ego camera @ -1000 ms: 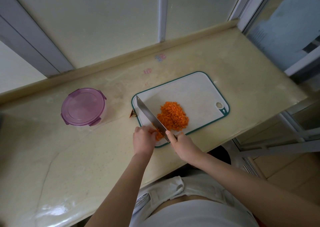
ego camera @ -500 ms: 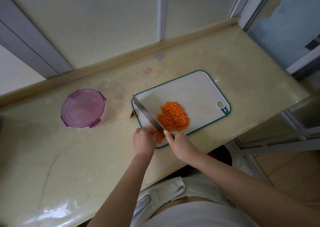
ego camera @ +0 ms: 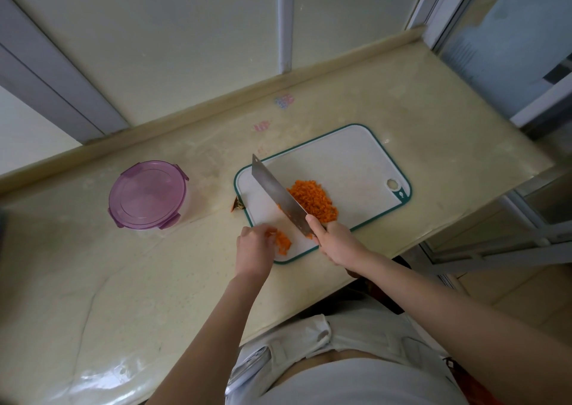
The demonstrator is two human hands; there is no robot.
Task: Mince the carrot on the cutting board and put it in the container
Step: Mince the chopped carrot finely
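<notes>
Now the right hand (ego camera: 335, 243) is clenched around the handle of a broad knife (ego camera: 278, 194), with the forefinger laid forward onto the near end of the blade. The handle is hidden inside the grip. The blade runs away from the person and to the left across the cutting board (ego camera: 349, 160), its flat side tilted up toward the camera and its far tip over the board's far-left edge.

The left hand (ego camera: 253, 247) sits at the near-left corner of the board, fingers bent downward with the knuckles up. The fingertips touch a small heap (ego camera: 284, 241) of orange pieces lying just to the right of them. Whether the fingers pinch any pieces or only rest against them cannot be told, since the hand covers the contact.

Most of the minced carrot (ego camera: 314, 200) lies in one larger pile near the middle of the board, just beside the blade on its right side, apart from the small heap. The board is white with a teal rim and lies on the pale yellow table (ego camera: 433, 120).

The container (ego camera: 147, 194) stands on the table well to the left of the board, round, with its purple lid (ego camera: 145, 188) on. A brownish carrot stub (ego camera: 236, 208) lies on the table against the board's left edge.
</notes>
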